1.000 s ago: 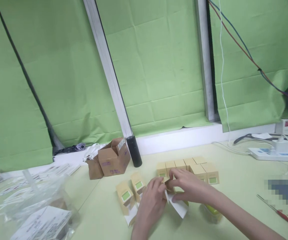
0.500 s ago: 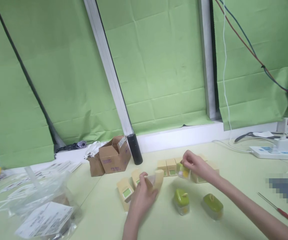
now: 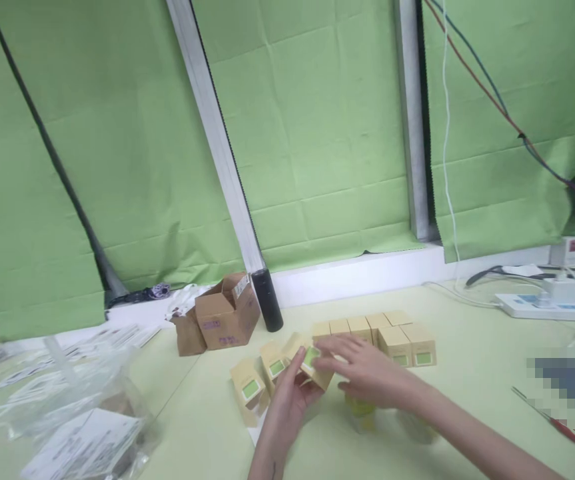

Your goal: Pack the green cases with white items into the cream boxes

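My left hand (image 3: 291, 398) is closed around a small tan cardboard box (image 3: 323, 378) with a green window, tilted above the table. Fingers apart, my right hand (image 3: 374, 373) reaches across to the box's right side; whether it touches is unclear. Beneath that hand, a small clear container with a green lid (image 3: 362, 412) is partly covered. A second container (image 3: 421, 430) is blurred behind my forearm. Two more tan boxes, a front one (image 3: 248, 387) and one behind it (image 3: 273, 362), stand left of my left hand. The box's contents are hidden.
Rows of tan boxes (image 3: 396, 343) stand behind my right hand. A black cylinder (image 3: 267, 300) and an opened brown carton (image 3: 224, 323) are farther back. Left lies a clear plastic bag (image 3: 134, 400); right, a power strip (image 3: 522, 305) and a red-handled tool (image 3: 564, 430).
My right hand has moved left and down to the box, and the green-lidded container it held is no longer visible. The box in my left hand has turned, showing its green window.
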{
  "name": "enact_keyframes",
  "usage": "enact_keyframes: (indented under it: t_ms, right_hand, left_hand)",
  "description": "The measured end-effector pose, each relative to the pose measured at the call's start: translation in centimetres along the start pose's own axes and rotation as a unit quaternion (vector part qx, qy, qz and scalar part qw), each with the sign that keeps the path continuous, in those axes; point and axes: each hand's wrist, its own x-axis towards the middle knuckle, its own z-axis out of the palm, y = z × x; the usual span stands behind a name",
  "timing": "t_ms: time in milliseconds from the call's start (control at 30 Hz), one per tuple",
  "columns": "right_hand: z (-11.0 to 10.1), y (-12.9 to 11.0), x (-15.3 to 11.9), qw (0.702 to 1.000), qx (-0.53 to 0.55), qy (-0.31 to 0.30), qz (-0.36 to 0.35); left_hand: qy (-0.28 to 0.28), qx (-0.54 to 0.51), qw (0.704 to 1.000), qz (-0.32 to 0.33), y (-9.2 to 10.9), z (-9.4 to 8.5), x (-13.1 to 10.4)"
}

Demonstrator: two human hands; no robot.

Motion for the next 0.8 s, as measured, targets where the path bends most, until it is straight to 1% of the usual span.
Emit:
enact_keyframes:
  t_ms: [67,133,200,267,300,367,467,533,600,667,700,733,767,800]
  right_hand:
    - [1.0,-0.6,1.3,0.994,-0.07,0.047,-0.066]
    - [1.7,-0.7,2.1,0.984,-0.121,0.079,-0.101]
    - [1.9,-0.6,2.5,0.979,-0.143,0.101,-0.101]
    - [1.7,-0.5,2.7,0.981,-0.138,0.114,-0.075]
    - [1.5,-0.5,2.8,0.982,-0.132,0.112,-0.072]
    - [1.1,-0.5,3.1,0.983,-0.125,0.094,-0.09]
    - [1.2,-0.3,3.7,0.981,-0.13,0.059,-0.132]
    - [1.7,-0.4,3.9,0.981,-0.133,0.05,-0.132]
    - [2.1,-0.5,3.9,0.984,-0.132,0.042,-0.109]
    - [2.0,-0.4,3.5,0.989,-0.129,0.036,-0.064]
    - [1.7,-0.2,3.1,0.991,-0.127,0.034,-0.031]
    - [1.3,0.3,2.5,0.991,-0.126,0.034,0.007]
    - [0.8,1.0,1.8,0.99,-0.125,0.032,0.048]
    - [0.3,1.9,0.9,0.987,-0.126,0.03,0.092]
  left_hand:
    - [-0.002,-0.034,0.999,-0.018,0.3,-0.2,0.2]
    - [0.025,-0.083,0.996,-0.027,0.8,-0.6,0.5]
    - [0.063,-0.109,0.992,-0.013,1.4,-1.1,0.6]
    - [0.093,-0.085,0.992,0.009,1.8,-1.4,0.6]
    - [0.099,-0.061,0.993,0.012,1.9,-1.4,0.5]
    - [0.093,-0.031,0.995,0.006,1.8,-1.3,0.3]
    - [0.078,-0.039,0.996,0.006,1.5,-0.6,0.2]
    - [0.078,-0.048,0.996,0.01,1.6,-0.3,0.1]
    - [0.075,-0.068,0.995,0.017,2.0,-0.3,0.1]
    - [0.086,-0.075,0.992,0.045,2.8,-1.1,0.1]
    - [0.112,-0.06,0.99,0.065,3.4,-1.8,0.1]
    - [0.149,-0.025,0.985,0.085,4.0,-2.8,0.0]
    - [0.199,0.028,0.974,0.105,4.6,-4.0,0.0]
    - [0.263,0.097,0.952,0.122,5.2,-5.3,-0.1]
